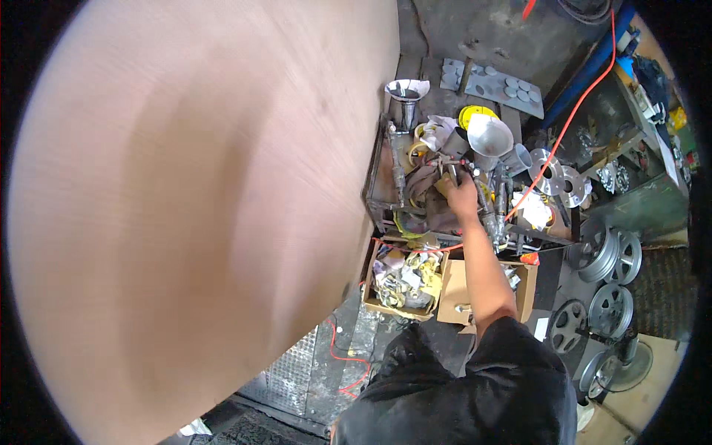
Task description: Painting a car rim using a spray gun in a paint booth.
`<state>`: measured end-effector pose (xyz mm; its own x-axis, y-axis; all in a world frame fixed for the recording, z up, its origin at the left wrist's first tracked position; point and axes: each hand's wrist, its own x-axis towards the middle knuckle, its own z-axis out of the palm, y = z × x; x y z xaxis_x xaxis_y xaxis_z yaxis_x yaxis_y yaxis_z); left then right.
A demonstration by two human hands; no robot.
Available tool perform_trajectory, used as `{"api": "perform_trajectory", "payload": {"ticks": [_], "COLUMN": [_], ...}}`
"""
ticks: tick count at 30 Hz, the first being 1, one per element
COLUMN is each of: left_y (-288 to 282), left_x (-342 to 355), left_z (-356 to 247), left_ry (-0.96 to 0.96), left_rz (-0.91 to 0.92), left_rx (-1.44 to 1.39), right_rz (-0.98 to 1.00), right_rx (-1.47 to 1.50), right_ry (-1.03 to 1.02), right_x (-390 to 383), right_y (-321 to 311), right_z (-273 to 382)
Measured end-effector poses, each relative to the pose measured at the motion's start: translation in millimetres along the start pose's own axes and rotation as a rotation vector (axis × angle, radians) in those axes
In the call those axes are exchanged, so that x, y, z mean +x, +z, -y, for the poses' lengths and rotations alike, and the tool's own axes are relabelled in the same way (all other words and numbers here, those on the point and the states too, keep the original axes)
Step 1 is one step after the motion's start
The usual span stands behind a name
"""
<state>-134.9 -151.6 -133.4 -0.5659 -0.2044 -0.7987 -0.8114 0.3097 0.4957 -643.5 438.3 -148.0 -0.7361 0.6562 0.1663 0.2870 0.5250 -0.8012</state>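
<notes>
My right hand (461, 196) reaches forward from a black sleeve into a cluttered dark metal tool tray (374, 196). Its fingers curl around a small metal tool (447, 169) with reddish parts, among rags and other hand tools. A large, blurred, skin-coloured shape (200, 215) fills the whole left half of the view, very close to the camera. It looks like my left hand or forearm, and its fingers cannot be made out.
Two shiny metal funnels (406, 90) (487, 135) stand behind the tray. Cardboard boxes (454, 297) with crumpled rags (404, 278) sit below it. An orange cable (571, 119) runs up to the right. Several alloy wheel rims (602, 254) and round flanges (552, 170) lie at the right.
</notes>
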Motion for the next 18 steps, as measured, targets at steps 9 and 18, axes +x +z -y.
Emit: {"api": "perform_trajectory", "payload": {"ticks": [9,18], "left_y": [29.7,63.3], "left_x": [2.8,2.2], "left_z": [48.4,92.8], "left_ry": [0.055,0.110], "left_rz": [-0.031,-0.053], "left_rx": [-0.119,-0.253], "right_rz": [0.190,0.164], "right_rx": [-0.279,-0.172], "right_ry": [0.003,-0.342], "right_x": [30.7,-33.9], "right_y": [18.0,-38.3], "right_z": [5.6,70.6]}}
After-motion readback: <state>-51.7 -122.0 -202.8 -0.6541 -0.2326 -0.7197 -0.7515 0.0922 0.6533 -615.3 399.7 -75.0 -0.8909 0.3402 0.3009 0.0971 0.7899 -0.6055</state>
